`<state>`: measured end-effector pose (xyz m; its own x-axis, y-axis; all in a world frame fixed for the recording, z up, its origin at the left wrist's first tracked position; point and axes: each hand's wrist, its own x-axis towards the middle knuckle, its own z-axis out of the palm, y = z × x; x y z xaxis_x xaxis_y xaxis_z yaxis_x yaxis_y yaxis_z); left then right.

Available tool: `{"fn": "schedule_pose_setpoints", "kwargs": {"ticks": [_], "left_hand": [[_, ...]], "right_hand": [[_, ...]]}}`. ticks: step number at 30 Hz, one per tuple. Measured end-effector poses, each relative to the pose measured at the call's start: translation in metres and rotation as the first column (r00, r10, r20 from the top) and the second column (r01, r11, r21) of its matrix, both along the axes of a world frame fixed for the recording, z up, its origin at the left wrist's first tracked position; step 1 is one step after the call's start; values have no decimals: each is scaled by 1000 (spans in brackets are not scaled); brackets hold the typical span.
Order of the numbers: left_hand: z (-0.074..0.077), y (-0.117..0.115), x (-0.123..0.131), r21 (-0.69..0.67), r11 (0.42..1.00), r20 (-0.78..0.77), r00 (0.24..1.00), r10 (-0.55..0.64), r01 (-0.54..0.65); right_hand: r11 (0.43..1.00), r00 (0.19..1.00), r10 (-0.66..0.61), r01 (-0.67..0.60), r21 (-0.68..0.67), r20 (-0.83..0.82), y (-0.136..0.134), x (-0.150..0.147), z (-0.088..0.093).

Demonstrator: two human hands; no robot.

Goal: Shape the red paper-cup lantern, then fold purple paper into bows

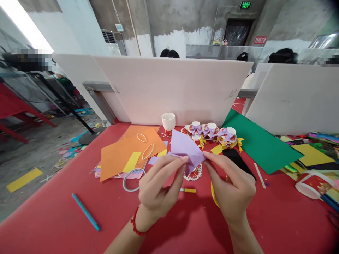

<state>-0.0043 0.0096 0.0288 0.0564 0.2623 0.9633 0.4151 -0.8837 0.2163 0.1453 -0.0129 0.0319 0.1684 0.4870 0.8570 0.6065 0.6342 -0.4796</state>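
A piece of light purple paper [185,146], folded and partly spread, is held up above the red table [116,225]. My left hand [161,183] pinches its lower left part between thumb and fingers; a red cord bracelet circles that wrist. At the paper's right corner my right hand [230,183] pinches too, fingertips together. Under the paper lies a cut paper-cup piece [194,173] with a red patterned rim, partly hidden. A yellow-handled tool [189,190] rests on the table between the hands. Part of a yellow ring [214,195] shows beside my right hand.
Orange sheets [113,158] and a tape roll [127,185] lie left, with a teal pen [86,211] nearer. White cups [168,121] and several bow-trimmed cup crafts [211,131] stand before a white partition [172,91]. A black phone [237,160], green sheet [261,144] and tipped cup [312,185] lie right.
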Motion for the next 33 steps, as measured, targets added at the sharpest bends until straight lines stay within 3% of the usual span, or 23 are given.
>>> {"fn": "schedule_pose_setpoints", "kwargs": {"ticks": [5,10,15,20,24,33], "left_hand": [[1,8,-10,50,973,-86,969,229,-226],[1,12,-13,161,938,-85,943,322,-306],[1,16,-17,120,972,-175,960,220,-201],[-2,15,-19,64,998,-299,954,23,-3],[-3,14,-20,10,995,-248,964,-95,101],[1,14,-22,-62,980,-210,957,-198,189]], "right_hand": [[1000,1000,-9,9,16,28,4,6,3],[995,992,65,-73,67,108,6,9,-2],[990,984,122,-130,54,127,6,12,-4],[980,971,199,-196,-38,132,3,16,-4],[970,960,242,-236,-56,138,3,17,-2],[930,931,360,-352,-105,68,2,22,2]]}}
